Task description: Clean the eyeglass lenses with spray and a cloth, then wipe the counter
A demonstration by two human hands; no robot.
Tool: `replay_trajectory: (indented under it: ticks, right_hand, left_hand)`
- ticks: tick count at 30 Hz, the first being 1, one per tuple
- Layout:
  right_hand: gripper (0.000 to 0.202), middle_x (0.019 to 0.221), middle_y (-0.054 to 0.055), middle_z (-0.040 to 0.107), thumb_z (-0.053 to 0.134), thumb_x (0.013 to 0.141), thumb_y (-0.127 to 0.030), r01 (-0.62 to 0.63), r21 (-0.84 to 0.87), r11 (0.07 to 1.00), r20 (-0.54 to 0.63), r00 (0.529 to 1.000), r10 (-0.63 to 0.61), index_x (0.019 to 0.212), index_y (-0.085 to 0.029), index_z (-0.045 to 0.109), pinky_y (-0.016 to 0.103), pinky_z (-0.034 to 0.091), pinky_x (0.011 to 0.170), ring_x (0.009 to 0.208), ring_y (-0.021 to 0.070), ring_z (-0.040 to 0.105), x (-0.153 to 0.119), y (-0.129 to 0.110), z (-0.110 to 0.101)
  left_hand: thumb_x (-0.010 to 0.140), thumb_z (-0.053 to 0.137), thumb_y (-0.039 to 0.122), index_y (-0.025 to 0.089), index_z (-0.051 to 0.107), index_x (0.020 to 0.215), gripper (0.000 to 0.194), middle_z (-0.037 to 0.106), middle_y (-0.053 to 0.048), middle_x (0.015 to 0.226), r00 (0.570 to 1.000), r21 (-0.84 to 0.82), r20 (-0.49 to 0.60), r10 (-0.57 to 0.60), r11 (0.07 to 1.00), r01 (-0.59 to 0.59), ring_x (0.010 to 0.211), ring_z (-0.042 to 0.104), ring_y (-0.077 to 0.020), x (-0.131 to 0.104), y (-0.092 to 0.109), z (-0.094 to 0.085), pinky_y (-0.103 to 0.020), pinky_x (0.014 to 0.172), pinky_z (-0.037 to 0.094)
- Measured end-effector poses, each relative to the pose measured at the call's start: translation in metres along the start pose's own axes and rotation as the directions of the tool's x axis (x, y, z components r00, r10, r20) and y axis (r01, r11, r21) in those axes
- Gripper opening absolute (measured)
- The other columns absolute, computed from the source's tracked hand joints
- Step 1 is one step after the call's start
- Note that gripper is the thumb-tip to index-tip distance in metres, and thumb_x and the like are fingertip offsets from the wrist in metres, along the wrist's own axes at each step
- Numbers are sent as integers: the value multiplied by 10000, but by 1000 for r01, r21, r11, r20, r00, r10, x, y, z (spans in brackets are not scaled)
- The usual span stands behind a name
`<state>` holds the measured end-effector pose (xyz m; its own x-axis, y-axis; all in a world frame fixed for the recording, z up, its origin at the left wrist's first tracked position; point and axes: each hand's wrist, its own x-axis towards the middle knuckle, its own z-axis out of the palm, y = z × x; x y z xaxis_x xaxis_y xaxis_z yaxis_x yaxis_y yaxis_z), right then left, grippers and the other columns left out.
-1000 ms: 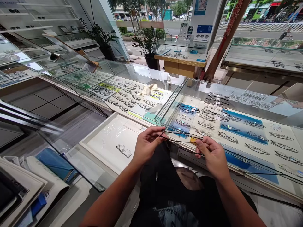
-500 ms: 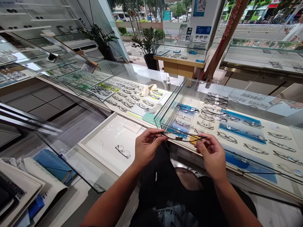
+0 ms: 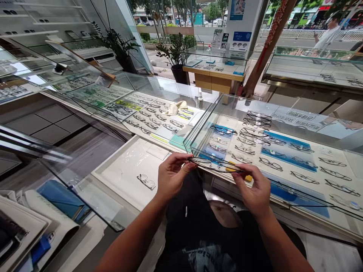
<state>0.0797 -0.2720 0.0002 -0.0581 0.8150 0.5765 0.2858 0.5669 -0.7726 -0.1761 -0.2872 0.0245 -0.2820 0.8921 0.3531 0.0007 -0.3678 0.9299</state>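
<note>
A pair of dark-framed glasses (image 3: 212, 164) is stretched between my two hands, above the front edge of the right display case. My left hand (image 3: 171, 175) pinches one end between thumb and fingers. The other end is pinched by my right hand (image 3: 254, 186). Beneath the glasses, a yellow object (image 3: 248, 178) shows partly behind my right fingers. Left of my left hand, one pair of glasses (image 3: 146, 181) lies in an open white drawer (image 3: 121, 166).
Glass cases (image 3: 283, 151) with rows of glasses stretch across the counter. A cream cloth (image 3: 177, 108) and a white spray bottle (image 3: 200, 99) are on the counter's far side. Papers and folders (image 3: 61, 200) lie at lower left. A person (image 3: 330, 34) is outside.
The held glasses have tilted slightly, and more of the yellow object shows by my right hand. My left hand has shifted slightly left. A person outside has come further into view.
</note>
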Motion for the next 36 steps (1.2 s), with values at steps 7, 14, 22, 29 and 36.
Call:
replay_trajectory:
  ticks: [7, 14, 22, 29, 36]
  right_hand:
    - [115, 886, 27, 630, 672, 1014, -254, -21, -15, 1000, -24, 999, 21, 1086, -240, 760, 335, 447, 724, 792, 191, 552, 21, -21, -20]
    - [268, 705, 22, 615, 660, 1034, -358, -210, -37, 977, 260, 942, 212, 823, -225, 757, 321, 403, 619, 653, 183, 521, 29, -61, -16]
    - [381, 667, 17, 658, 643, 1031, -437, -323, -70, 944, 448, 835, 319, 744, -219, 767, 299, 374, 574, 625, 181, 565, 31, -67, 6]
    - [386, 703, 18, 659, 673, 976, -499, -525, 38, 851, 499, 747, 438, 769, -187, 765, 285, 382, 595, 654, 172, 546, 36, -66, 25]
    - [335, 681, 9, 609, 720, 920, -483, -583, 198, 788, 587, 714, 381, 795, -174, 756, 272, 377, 571, 632, 160, 506, 45, -62, 44]
  left_hand:
    - [884, 779, 46, 253, 799, 1151, 339, 822, -58, 941, 875, 158, 216, 434, 868, -470, 846, 788, -189, 6, 6, -10, -302, 767, 629]
    - [910, 734, 95, 248, 756, 1269, 390, 841, -85, 986, 589, 318, 578, 565, 508, -800, 856, 794, -224, -3, 31, -17, -343, 757, 624]
    - [891, 799, 212, 380, 792, 1158, 316, 845, -21, 1029, 576, 278, 650, 495, 550, -787, 833, 812, -198, -9, 46, -33, -288, 711, 646]
    - [807, 844, 228, 455, 808, 1135, 400, 834, 17, 930, 488, 198, 748, 449, 551, -811, 680, 784, -199, -1, 75, -31, -270, 501, 597]
    - [822, 815, 256, 477, 807, 1113, 365, 811, 9, 891, 362, 151, 895, 260, 588, -795, 742, 796, -224, 6, 86, -23, -285, 492, 594]
